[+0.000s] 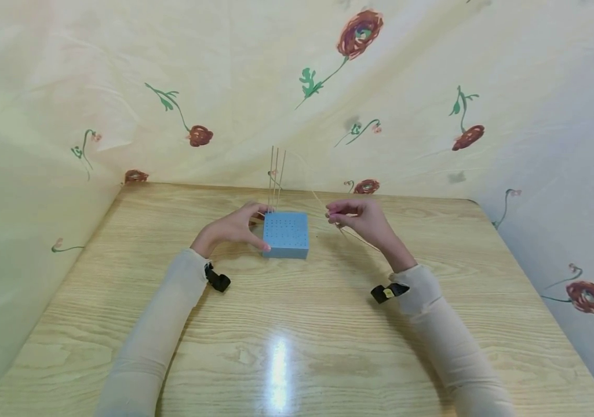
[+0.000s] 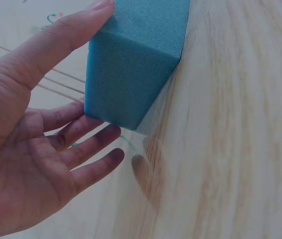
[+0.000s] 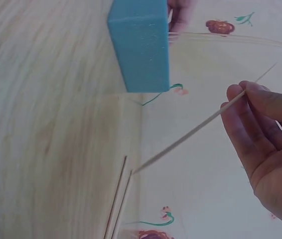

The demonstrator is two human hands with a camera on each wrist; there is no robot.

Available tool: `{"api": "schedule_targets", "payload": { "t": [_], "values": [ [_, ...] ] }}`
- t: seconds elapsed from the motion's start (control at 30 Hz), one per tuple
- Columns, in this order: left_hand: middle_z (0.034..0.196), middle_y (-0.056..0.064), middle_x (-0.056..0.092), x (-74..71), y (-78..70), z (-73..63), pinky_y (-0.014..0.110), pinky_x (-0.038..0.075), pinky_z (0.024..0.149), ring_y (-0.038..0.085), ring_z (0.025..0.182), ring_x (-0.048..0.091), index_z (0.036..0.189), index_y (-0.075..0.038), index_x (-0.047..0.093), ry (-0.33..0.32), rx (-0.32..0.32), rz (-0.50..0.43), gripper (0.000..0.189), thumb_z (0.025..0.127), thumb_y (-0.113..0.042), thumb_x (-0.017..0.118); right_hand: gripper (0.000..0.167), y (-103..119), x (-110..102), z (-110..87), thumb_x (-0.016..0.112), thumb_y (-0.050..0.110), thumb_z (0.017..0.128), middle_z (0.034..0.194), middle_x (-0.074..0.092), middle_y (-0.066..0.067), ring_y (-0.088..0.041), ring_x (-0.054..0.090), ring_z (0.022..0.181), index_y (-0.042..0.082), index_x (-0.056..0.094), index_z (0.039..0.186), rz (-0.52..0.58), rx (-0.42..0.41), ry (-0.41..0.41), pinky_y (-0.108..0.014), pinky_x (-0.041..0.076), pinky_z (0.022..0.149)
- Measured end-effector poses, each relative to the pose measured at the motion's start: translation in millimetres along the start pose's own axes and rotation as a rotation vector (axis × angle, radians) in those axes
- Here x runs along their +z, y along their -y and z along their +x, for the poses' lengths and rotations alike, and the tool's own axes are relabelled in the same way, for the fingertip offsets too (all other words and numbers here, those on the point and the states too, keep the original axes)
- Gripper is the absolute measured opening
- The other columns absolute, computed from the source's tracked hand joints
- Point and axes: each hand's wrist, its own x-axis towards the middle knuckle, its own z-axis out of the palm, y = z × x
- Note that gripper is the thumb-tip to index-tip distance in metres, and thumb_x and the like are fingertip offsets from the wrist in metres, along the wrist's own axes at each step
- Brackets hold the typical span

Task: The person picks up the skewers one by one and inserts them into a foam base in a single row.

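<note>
A blue foam block [image 1: 286,253] with rows of small holes in its top sits on the table. My left hand [image 1: 231,227] holds its left side, thumb at the front corner and fingers by the back corner. Three thin wooden skewers [image 1: 277,179] stand upright at the block's back left corner. To the right of the block, my right hand [image 1: 363,220] pinches another wooden skewer [image 3: 188,134] between thumb and fingertips, tilted above the table. Two loose skewers [image 3: 117,204] lie on the tabletop near that hand.
The wood-grain table [image 1: 297,324] meets a flower-patterned cloth [image 1: 255,87] at the back and both sides. Black wrist straps with small cameras [image 1: 218,281] sit on both sleeves.
</note>
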Motion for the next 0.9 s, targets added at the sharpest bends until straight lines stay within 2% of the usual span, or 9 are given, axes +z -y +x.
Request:
{"api": "schedule_targets", "payload": {
  "t": [0.27, 0.33, 0.6, 0.9],
  "values": [
    [0.161, 0.013, 0.029, -0.5, -1.1, 0.4, 0.058, 0.032, 0.122, 0.037, 0.148, 0.033, 0.158, -0.011, 0.036, 0.001, 0.003, 0.008, 0.095, 0.081, -0.021, 0.090, 0.023, 12, -1, 4.4, 0.073, -0.005, 0.091, 0.110, 0.073, -0.032, -0.004, 0.075, 0.084, -0.010, 0.073, 0.114, 0.078, -0.004, -0.029, -0.030, 0.064, 0.071],
    [0.162, 0.014, 0.029, -0.4, -1.1, 0.2, 0.058, 0.032, 0.122, 0.037, 0.147, 0.034, 0.158, -0.011, 0.036, 0.003, 0.008, 0.007, 0.095, 0.081, -0.021, 0.090, 0.022, 14, -2, 6.0, 0.072, -0.006, 0.092, 0.106, 0.074, -0.029, -0.005, 0.075, 0.083, -0.011, 0.072, 0.114, 0.087, -0.017, -0.027, -0.032, 0.064, 0.072],
    [0.162, 0.014, 0.029, -0.4, 0.8, -0.6, 0.059, 0.031, 0.122, 0.037, 0.148, 0.033, 0.159, -0.011, 0.036, -0.001, 0.012, 0.008, 0.096, 0.080, -0.021, 0.091, 0.020, 29, -3, 16.6, 0.071, -0.009, 0.091, 0.091, 0.078, 0.000, -0.009, 0.075, 0.081, -0.018, 0.069, 0.109, 0.186, -0.059, -0.021, -0.030, 0.064, 0.071],
    [0.160, 0.014, 0.030, -0.2, -0.4, 0.3, 0.059, 0.030, 0.122, 0.038, 0.148, 0.033, 0.159, -0.010, 0.037, 0.004, 0.018, 0.000, 0.096, 0.081, -0.021, 0.091, 0.015, 45, 1, 30.7, 0.072, -0.007, 0.092, 0.091, 0.076, 0.003, -0.014, 0.076, 0.083, -0.012, 0.069, 0.106, 0.236, -0.088, -0.068, -0.030, 0.064, 0.074]
  ]
}}
